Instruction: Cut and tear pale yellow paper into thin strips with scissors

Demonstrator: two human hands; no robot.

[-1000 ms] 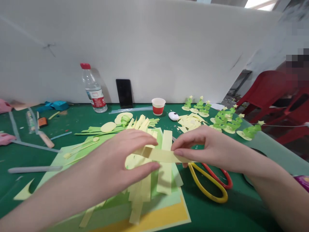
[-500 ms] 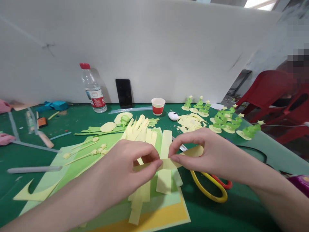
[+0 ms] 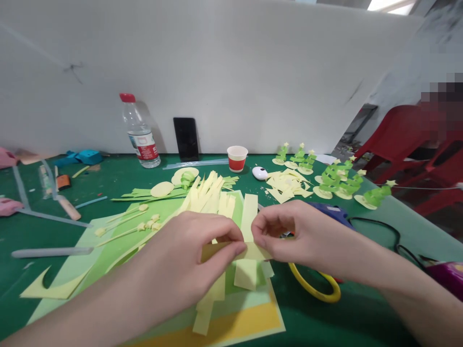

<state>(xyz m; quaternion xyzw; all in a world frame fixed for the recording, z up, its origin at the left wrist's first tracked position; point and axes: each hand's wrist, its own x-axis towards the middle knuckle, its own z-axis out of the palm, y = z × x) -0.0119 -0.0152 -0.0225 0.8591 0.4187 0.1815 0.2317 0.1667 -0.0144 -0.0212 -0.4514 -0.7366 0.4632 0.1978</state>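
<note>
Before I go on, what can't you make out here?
All in the head view:
Pale yellow paper strip: left end, hidden by the left hand.
Scissors: most of the blades, behind the right hand.
Purple object: cut off by the right edge; identity unclear.
Water bottle label: lettering too small to read.

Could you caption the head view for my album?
Left hand pinches a pale yellow paper strip, right hand close beside, star-topped green paper spirals beyond.

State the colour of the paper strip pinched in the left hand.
Pale yellow; the strip shows best in the head view.
</note>
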